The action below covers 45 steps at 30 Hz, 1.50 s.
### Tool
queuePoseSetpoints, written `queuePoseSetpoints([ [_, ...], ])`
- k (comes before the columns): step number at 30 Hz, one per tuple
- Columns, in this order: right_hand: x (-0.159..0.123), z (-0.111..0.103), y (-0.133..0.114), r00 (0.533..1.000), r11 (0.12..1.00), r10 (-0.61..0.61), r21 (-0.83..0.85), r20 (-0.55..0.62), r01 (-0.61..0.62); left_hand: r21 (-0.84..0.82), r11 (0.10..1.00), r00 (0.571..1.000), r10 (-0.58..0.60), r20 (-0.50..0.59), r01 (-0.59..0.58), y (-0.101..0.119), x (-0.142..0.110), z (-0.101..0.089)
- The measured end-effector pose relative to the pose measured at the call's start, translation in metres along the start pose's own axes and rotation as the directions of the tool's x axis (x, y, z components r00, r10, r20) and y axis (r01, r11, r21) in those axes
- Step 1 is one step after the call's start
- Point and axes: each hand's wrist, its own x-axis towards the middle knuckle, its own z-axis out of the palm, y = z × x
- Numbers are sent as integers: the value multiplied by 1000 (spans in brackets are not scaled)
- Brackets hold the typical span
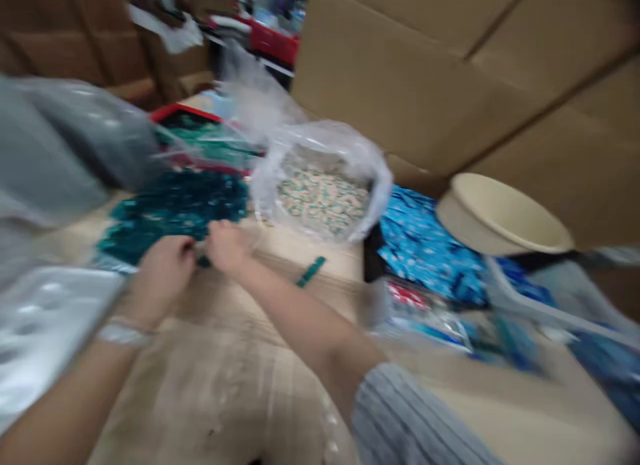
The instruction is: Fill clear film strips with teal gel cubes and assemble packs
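A small dark teal piece (pixel 203 260) sits just below and between the two hands, at the far middle of the cardboard-covered table (pixel 215 392). Left hand (pixel 163 272): curled narrow, fingers turned in toward the piece. Right hand (pixel 227 246): also narrow, fingertips close to the left hand's. Whether either hand grips the piece cannot be told through the blur.

Behind the hands lies a heap of glossy teal pieces (pixel 173 212), touching the left hand's far side. A loose teal strip (pixel 311 272) lies to the right, well short of the open clear plastic bag (pixel 320 198) of pale speckled pieces. Tan table surface runs from the hands to the frame's bottom edge, where it is cut off; the table's near edge does not show. Right of the bag: a blue patterned packet (pixel 425 248), then a tilted cream bowl (pixel 500 215) against a cardboard box wall (pixel 450 85). A red-rimmed tray (pixel 185 112) sits past the heap.

Piece is too small and blurred to read its shape. A grey plastic sheet (pixel 65 138) blocks the upper left.
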Motion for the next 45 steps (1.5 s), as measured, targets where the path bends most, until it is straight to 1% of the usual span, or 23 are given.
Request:
queuePoseSetpoints([
  [1, -2, 0, 1, 999, 1000, 15, 1, -34, -15, -111, 990, 992, -97, -81, 88, 1, 3, 1],
  [2, -5, 0, 3, 992, 998, 22, 60, -125, -15, -253, 950, 975, -209, -72, 185, 3, 7, 2],
  [3, -10, 1, 5, 979, 993, 52, 116, -199, -30, -443, 852, 946, -323, -26, 279, 7, 9, 2],
  [5, -26, 0, 7, 947, 972, 111, 229, -303, -40, -730, 539, 884, -425, 195, 420, 23, 7, -1],
  [7, -50, -5, 9, 931, 944, 139, 329, -337, -22, -806, 264, 833, -340, 436, 530, 45, -3, -6],
  [8, -65, -8, 11, 927, 928, 143, 373, -345, -4, -793, 197, 807, -283, 518, 577, 57, -11, -8],
  [10, -93, -16, 19, 920, 891, 164, 454, -355, 16, -758, 131, 764, -230, 603, 639, 78, -28, -8],
  [13, -133, -24, 38, 918, 805, 235, 594, -319, 1, -747, 69, 742, -205, 638, 661, 103, -58, 2],
  [16, -170, -28, 55, 913, 648, 341, 759, -224, -56, -745, 81, 746, -173, 643, 662, 122, -86, 16],
  [18, -193, -29, 64, 895, 480, 426, 872, -132, -100, -750, 108, 757, -147, 637, 652, 135, -103, 23],
  [20, -214, -31, 70, 887, 329, 459, 937, -49, -118, -737, 123, 747, -105, 657, 665, 147, -116, 25],
  [21, -223, -32, 72, 889, 309, 457, 943, -32, -125, -728, 124, 738, -89, 668, 674, 152, -122, 26],
  [22, -231, -33, 74, 892, 336, 451, 932, -35, -133, -720, 126, 730, -76, 679, 682, 156, -126, 26],
  [25, -248, -37, 80, 897, 510, 432, 846, -96, -156, -704, 141, 716, -66, 695, 696, 165, -135, 24],
  [26, -251, -38, 82, 896, 533, 430, 832, -111, -153, -698, 144, 711, -67, 700, 701, 167, -137, 24],
  [32, -257, -40, 95, 916, 523, 378, 848, -133, -93, -626, 129, 632, -17, 774, 769, 170, -146, 26],
  [33, -257, -40, 96, 921, 502, 371, 860, -117, -93, -632, 147, 640, -7, 769, 761, 170, -147, 27],
  [35, -255, -38, 98, 918, 394, 393, 912, -58, -111, -680, 236, 702, -16, 712, 694, 171, -149, 30],
  [37, -254, -36, 98, 900, 248, 436, 959, 14, -135, -715, 404, 794, -46, 607, 570, 173, -151, 33],
  [39, -254, -33, 95, 883, 159, 466, 975, 65, -155, -691, 565, 861, -68, 505, 450, 175, -154, 35],
  [40, -256, -32, 93, 876, 148, 477, 976, 74, -163, -673, 612, 877, -73, 475, 415, 176, -156, 35],
  [42, -261, -31, 90, 871, 179, 487, 969, 62, -169, -665, 625, 881, -80, 466, 408, 178, -159, 35],
  [45, -272, -28, 88, 894, 295, 449, 944, 1, -149, -695, 522, 839, -77, 538, 494, 177, -164, 36],
])
